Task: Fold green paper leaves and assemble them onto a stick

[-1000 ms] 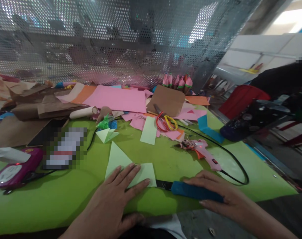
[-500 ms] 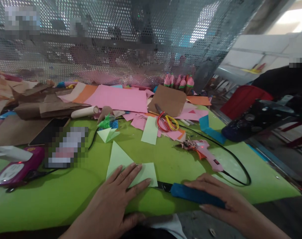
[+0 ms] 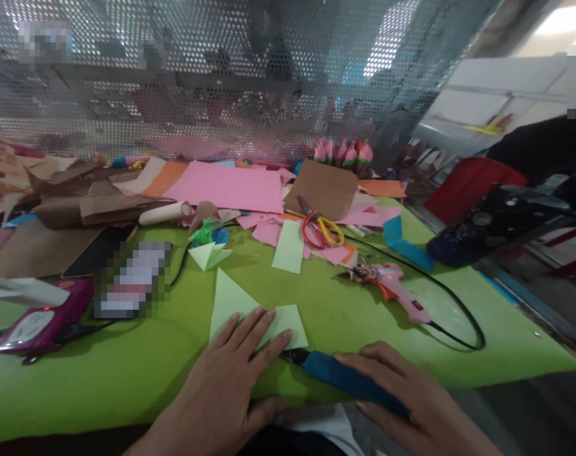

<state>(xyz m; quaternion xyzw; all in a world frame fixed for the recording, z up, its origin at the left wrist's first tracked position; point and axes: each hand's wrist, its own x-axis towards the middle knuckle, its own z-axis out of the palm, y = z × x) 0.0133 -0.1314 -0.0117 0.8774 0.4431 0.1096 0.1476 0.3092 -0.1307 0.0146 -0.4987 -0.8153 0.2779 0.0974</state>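
My left hand [image 3: 225, 386] lies flat with fingers spread on a folded pale green paper [image 3: 233, 301] near the front of the green table [image 3: 102, 373]. My right hand [image 3: 411, 405] is wrapped round the blue handle of a knife [image 3: 345, 377]. The knife's dark blade end points left and reaches the lower right edge of the paper, next to my left fingertips.
A pink glue gun [image 3: 396, 288] with a black cord lies right of centre. Red and yellow scissors [image 3: 319, 231], pink, orange and brown paper sheets [image 3: 225, 187] and scraps lie at the back. A purple device [image 3: 35, 320] sits at left. A perforated metal screen stands behind.
The knife and my right hand have slid left along the paper's lower edge. My left hand stays pressed on the paper.
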